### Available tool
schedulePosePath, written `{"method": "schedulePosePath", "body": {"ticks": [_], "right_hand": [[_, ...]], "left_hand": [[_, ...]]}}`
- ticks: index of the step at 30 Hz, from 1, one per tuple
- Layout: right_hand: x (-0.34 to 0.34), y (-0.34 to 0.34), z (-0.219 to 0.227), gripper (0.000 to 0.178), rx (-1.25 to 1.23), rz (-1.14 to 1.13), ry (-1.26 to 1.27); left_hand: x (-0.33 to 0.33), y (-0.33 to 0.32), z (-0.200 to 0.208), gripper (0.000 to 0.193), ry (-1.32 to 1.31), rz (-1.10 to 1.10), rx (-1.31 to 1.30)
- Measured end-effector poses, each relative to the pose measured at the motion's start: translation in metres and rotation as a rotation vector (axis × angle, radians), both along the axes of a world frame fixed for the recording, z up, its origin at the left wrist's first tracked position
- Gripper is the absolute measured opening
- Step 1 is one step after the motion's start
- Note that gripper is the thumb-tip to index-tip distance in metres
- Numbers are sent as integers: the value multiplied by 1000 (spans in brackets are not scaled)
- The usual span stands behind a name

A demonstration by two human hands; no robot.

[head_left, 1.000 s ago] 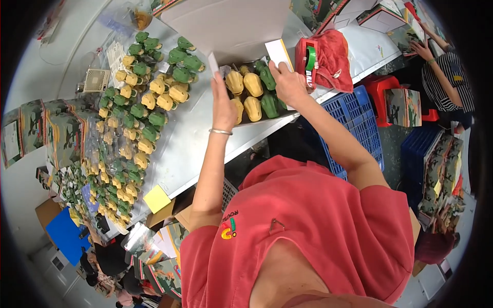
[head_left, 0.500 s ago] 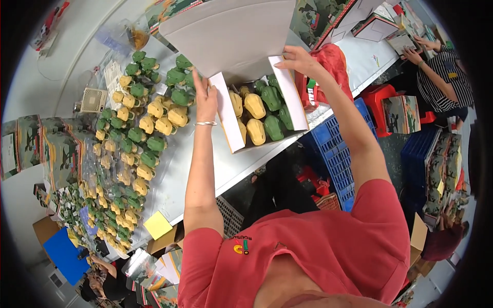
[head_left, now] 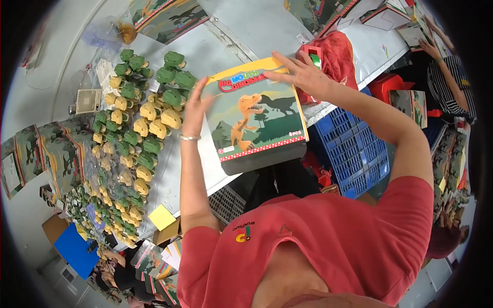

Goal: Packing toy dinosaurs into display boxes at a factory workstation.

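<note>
A printed cardboard toy box point(head_left: 259, 120) with a dinosaur picture lies at the near edge of the white table, its lid down over the contents. My left hand point(head_left: 195, 110) is at the box's left side, fingers stretched along it and the thumb blurred over the lid. My right hand point(head_left: 307, 79) reaches across the far right corner, its fingers spread on and beside the lid's yellow edge. To the left stand many green and yellow dinosaur-head toys point(head_left: 159, 120) in rows. What the box holds is hidden now.
A red plastic bag point(head_left: 336, 59) lies beyond my right hand, with a red box point(head_left: 310, 54) beside it. Printed boxes point(head_left: 172, 23) stand at the back. Blue crates point(head_left: 349, 149) are below right, a small beige fan point(head_left: 88, 101) is left. Co-workers are at both sides.
The raised lid has come down toward me and now covers the toys and white side flaps. My right hand has moved from the right flap onto the lid's far corner.
</note>
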State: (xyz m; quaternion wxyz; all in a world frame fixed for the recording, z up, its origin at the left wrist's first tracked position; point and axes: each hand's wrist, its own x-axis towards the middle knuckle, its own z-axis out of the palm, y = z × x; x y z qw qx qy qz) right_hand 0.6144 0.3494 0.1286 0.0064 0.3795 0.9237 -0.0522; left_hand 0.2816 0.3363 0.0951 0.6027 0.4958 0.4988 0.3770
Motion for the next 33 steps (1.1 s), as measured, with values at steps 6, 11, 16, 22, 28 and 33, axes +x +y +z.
{"method": "schedulePosePath", "body": {"ticks": [6, 11, 16, 22, 28, 33], "right_hand": [[-11, -22, 2, 59, -83, -369, 446], [-6, -128, 47, 63, -926, -664, 809], [-14, -155, 62, 81, -976, -604, 1186], [-1, -142, 61, 66, -884, -275, 1110], [-9, -152, 34, 49, -285, -412, 782], [-14, -157, -2, 37, 18, -427, 771]], "left_hand": [[2, -40, 17, 77, 618, -15, 509], [2, -108, 65, 72, 624, 53, 166], [7, -155, 82, 75, -29, -105, -35], [-4, -145, 100, 80, -50, -203, 112], [6, -152, 83, 67, 535, -148, 280], [20, -162, 34, 61, 802, 35, 629]]}}
